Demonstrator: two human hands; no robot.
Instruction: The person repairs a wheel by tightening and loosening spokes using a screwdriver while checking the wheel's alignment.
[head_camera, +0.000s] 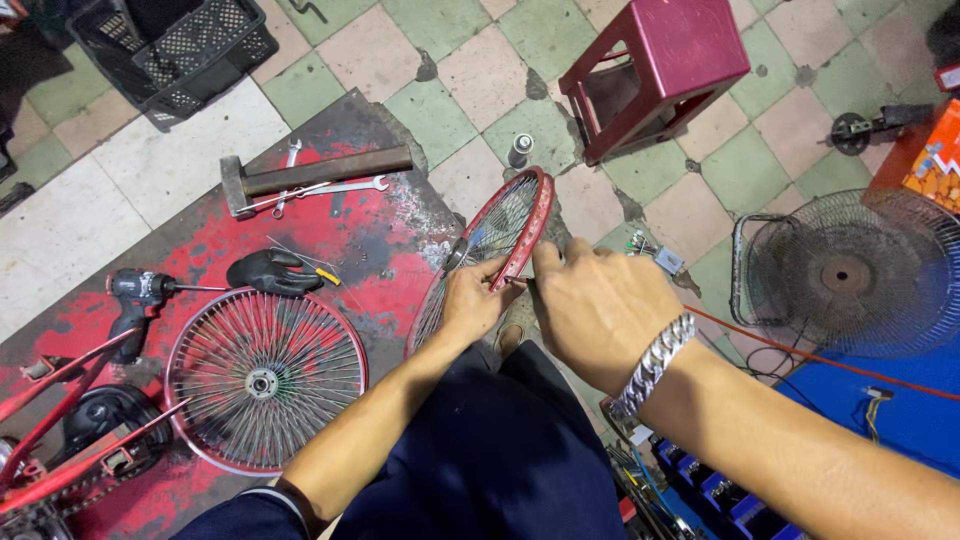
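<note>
Head view: I see my left hand (478, 297) gripping the upright red spoked wheel (497, 240) by its rim, right hand (597, 300) fingers pinched closed at that rim beside it.

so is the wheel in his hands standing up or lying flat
Standing on edge. The red wheel rises tilted from the floor, with left hand and right hand at its rim; the other wheel lies flat.
</note>
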